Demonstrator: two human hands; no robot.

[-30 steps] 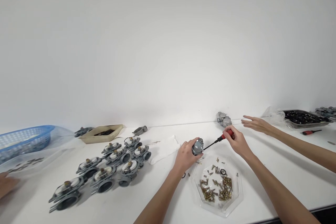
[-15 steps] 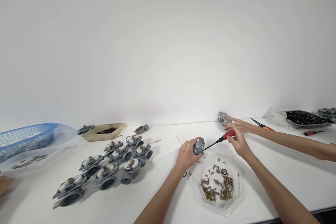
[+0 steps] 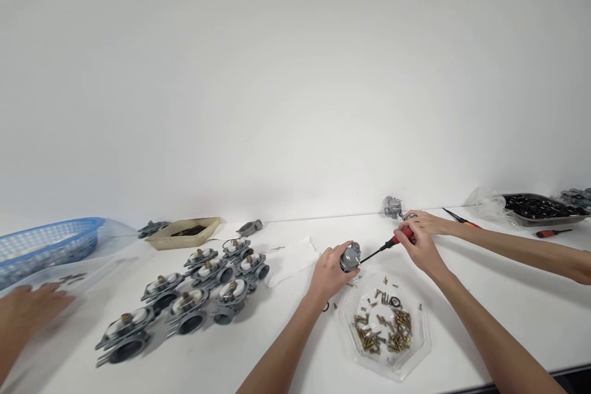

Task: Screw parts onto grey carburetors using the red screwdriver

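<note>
My left hand [image 3: 329, 272] is closed around a small grey carburetor part [image 3: 350, 256] that rests on the white table [image 3: 286, 345]. In my right hand [image 3: 419, 249] I grip a red-handled screwdriver [image 3: 390, 242], whose black shaft points left with its tip against the grey part. Just in front of both hands sits a clear octagonal tray [image 3: 386, 324] with several brass screws and a black ring.
Several grey carburetors [image 3: 194, 295] stand in a group at the left. A co-worker's hand [image 3: 427, 221] reaches in from the right beside a grey part [image 3: 392, 206]. Another person's hand [image 3: 28, 314] shows at far left near a blue basket [image 3: 44, 245]. A beige tray [image 3: 184, 233], white cloth [image 3: 290, 258] and dark tray [image 3: 538, 208] lie farther back.
The co-worker's hand on the right moved left to the grey part near the wall. A hand at far left came further into view. My own hands kept their hold.
</note>
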